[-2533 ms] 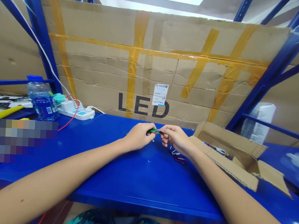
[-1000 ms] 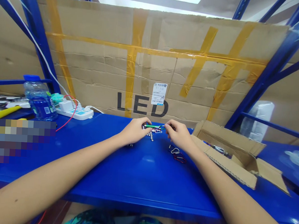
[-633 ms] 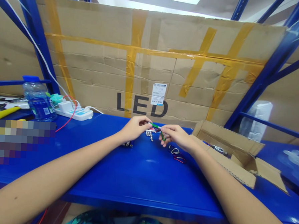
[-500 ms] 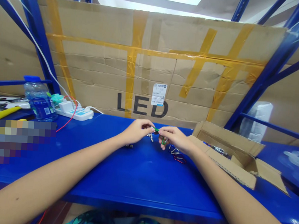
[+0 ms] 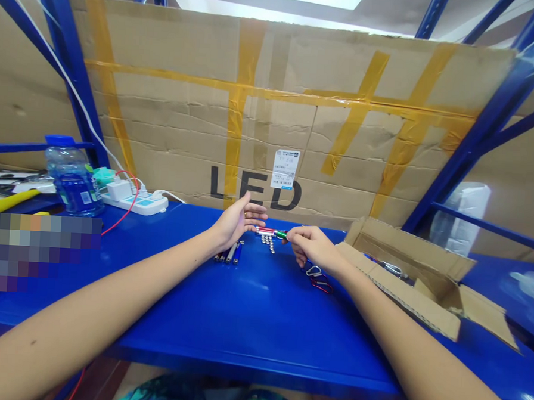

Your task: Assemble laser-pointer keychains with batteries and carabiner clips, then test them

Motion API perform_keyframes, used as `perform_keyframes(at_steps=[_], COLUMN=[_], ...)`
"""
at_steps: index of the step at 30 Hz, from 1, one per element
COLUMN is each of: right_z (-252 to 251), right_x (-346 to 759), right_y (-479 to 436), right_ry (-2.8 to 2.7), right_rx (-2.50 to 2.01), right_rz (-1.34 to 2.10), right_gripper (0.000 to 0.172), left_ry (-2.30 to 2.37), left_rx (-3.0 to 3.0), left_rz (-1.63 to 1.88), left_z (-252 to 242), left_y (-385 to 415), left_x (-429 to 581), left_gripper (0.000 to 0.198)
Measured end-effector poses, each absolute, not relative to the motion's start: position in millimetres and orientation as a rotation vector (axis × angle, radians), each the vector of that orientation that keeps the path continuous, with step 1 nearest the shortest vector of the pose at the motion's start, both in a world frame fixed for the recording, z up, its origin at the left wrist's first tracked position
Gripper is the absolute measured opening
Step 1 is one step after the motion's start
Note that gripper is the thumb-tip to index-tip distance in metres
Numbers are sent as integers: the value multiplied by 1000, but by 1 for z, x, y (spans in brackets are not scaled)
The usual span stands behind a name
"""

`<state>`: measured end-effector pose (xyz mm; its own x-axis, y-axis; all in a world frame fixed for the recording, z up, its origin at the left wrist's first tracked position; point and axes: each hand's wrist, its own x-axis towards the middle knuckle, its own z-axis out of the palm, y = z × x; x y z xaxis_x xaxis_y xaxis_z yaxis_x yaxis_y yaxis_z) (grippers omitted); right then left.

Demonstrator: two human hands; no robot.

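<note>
My left hand point(image 5: 237, 223) is open, with its fingers spread and pointing right, and nothing shows in it. Closed fingers of my right hand point(image 5: 312, 245) grip a small green metal tube point(image 5: 282, 234) at its right end. By the tube's left end lie slim red and silver tubes point(image 5: 264, 230). Just below them, small silver button-like pieces point(image 5: 267, 242) sit in short rows. Several black, silver and blue tubes point(image 5: 231, 253) lie side by side under my left wrist. Close below my right hand rest a silver carabiner point(image 5: 314, 270) and a red carabiner point(image 5: 321, 284).
An opened cardboard box point(image 5: 406, 279) with metal items inside stands at the right. At the left are a blue-capped bottle point(image 5: 73, 178) and a white power strip point(image 5: 137, 201) with cables. A large cardboard panel point(image 5: 185, 130) closes off the back of the blue table point(image 5: 260, 325).
My left hand has let go of the green piece, opened and drawn left. The right hand still holds it. The red and silver tubes and the dark tubes are now uncovered.
</note>
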<state>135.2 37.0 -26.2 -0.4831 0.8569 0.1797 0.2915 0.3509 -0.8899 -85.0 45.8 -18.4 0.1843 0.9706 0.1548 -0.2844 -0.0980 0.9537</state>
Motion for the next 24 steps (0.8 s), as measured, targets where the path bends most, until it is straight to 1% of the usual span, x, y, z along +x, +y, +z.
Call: perform_keyframes(at_steps=[10, 14, 18, 24], right_z=[-24, -22, -20, -24], right_x=[134, 135, 134, 133], right_y=[34, 33, 31, 33], right_ry=[-1967, -1994, -2014, -1985], right_rx=[-980, -996, -1031, -1009], right_rz=[1105, 1044, 998, 1040], right_gripper=[20, 20, 22, 22], left_ry=[775, 789, 783, 750], left_rx=[1180, 1198, 1205, 1192], left_rz=[1239, 1235, 1221, 1217], left_z=[-19, -19, -20, -21], left_y=[42, 42, 42, 42], left_x=[-83, -84, -84, -84], left_gripper=[63, 65, 64, 62])
